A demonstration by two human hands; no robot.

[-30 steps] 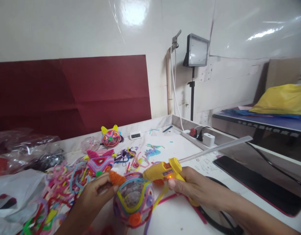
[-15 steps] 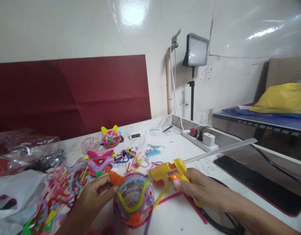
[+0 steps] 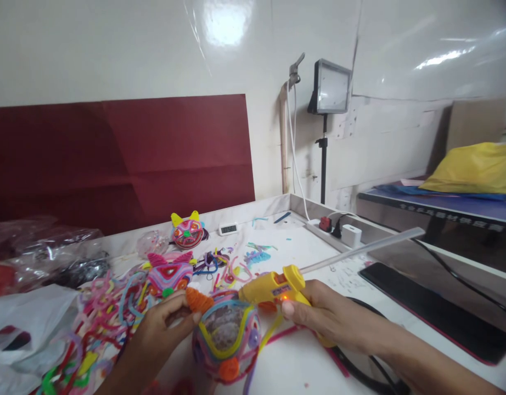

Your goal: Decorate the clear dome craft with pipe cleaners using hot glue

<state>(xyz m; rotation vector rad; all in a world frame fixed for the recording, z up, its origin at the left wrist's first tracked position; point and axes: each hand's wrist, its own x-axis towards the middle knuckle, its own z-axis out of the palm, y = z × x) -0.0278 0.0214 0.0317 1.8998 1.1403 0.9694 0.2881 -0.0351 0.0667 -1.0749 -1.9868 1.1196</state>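
Note:
A yellow hot glue gun is gripped in my right hand, its indicator lit orange and a long clear glue stick jutting from its back. Its nozzle reaches the top edge of a round clear ball covered with coloured pipe cleaners, with an orange nose and a purple eye. My left hand pinches an orange pipe-cleaner ear at the ball's upper left. Another orange piece shows behind the nozzle. The ball's underside is cut off from clear sight.
Two similar animal-face balls, one with pink ears and one with yellow ears, stand behind. Loose pipe cleaners heap at left beside a plastic bag. A power strip, black phone-like slab and black cable lie right.
My right hand and the glue gun have moved slightly left, bringing the nozzle over the ball's top edge. My left hand still holds the orange ear in nearly the same place.

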